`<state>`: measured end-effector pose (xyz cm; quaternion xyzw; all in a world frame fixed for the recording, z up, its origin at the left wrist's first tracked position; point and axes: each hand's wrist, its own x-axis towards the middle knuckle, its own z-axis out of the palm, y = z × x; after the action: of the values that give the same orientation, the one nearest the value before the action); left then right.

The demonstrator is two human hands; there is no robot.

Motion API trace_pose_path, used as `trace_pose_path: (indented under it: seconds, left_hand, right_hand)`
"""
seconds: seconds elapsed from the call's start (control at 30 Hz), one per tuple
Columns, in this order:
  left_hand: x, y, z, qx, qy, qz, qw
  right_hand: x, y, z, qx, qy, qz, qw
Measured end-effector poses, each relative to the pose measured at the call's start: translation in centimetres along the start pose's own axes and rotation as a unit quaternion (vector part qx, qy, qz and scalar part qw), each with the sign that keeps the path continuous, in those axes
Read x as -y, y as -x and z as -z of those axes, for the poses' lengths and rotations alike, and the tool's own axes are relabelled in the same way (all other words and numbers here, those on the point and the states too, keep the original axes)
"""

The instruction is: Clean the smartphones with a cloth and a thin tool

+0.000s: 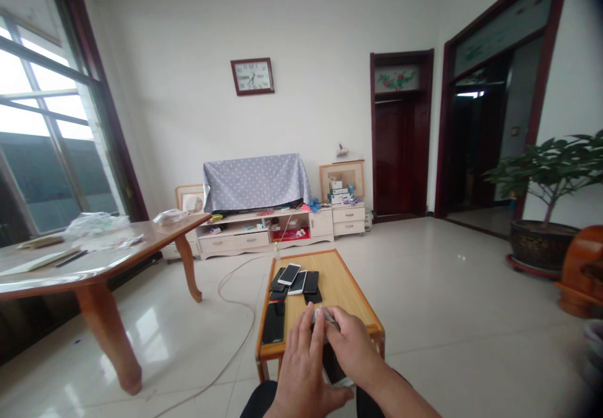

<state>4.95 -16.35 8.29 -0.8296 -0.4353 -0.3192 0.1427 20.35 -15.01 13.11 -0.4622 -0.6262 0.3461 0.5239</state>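
Observation:
Just over the near end of the small wooden table, my left hand (301, 361) cups a smartphone (333, 366) with a dark screen and a pale edge. Its fingers and thumb hide much of the phone. From the other side my right hand (353, 342) closes on a crumpled greyish-white cloth (323, 315) at the phone's upper end. Beyond my hands, several phones lie in a loose overlapping pile, among them a white-framed phone (289, 273) on top and a black phone (311, 282). Apart from the pile, a larger black phone (273, 322) lies near the table's left edge.
The small wooden table (346, 283) stands before my knees, with a small bottle (277, 251) at its far end. A cable (245, 336) runs along the floor. A larger table (155, 236) is at left, a low cabinet (235, 242) ahead, a potted plant (546, 230) at right.

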Motion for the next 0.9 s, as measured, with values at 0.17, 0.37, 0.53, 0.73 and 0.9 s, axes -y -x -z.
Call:
trace_pose_path:
  seconds: [0.17, 0.37, 0.53, 0.73, 0.9]
  left_hand:
    - [0.2, -0.2, 0.3, -0.040, 0.052, 0.012, 0.998]
    - [-0.1, -0.9, 0.1, -0.063, 0.243, 0.177, 0.952]
    - [-1.0, -2.7, 1.2, 0.005, 0.440, 0.207, 0.874]
    - [-1.1, -2.6, 1.6, -0.022, 0.277, 0.180, 0.944]
    - [-1.1, -2.4, 1.8, -0.034, 0.069, 0.095, 0.993]
  right_hand:
    - [-0.8, -0.3, 0.6, -0.020, -0.040, -0.008, 0.999]
    - [-0.8, 0.0, 0.9, -0.020, -0.166, -0.036, 0.985]
    - [-0.3, 0.3, 1.0, -0.002, -0.232, -0.034, 0.972]
    - [0.5, 0.0, 1.9, -0.042, -0.204, -0.048, 0.977]
    - [0.4, 0.0, 1.8, -0.050, -0.100, 0.014, 0.994]
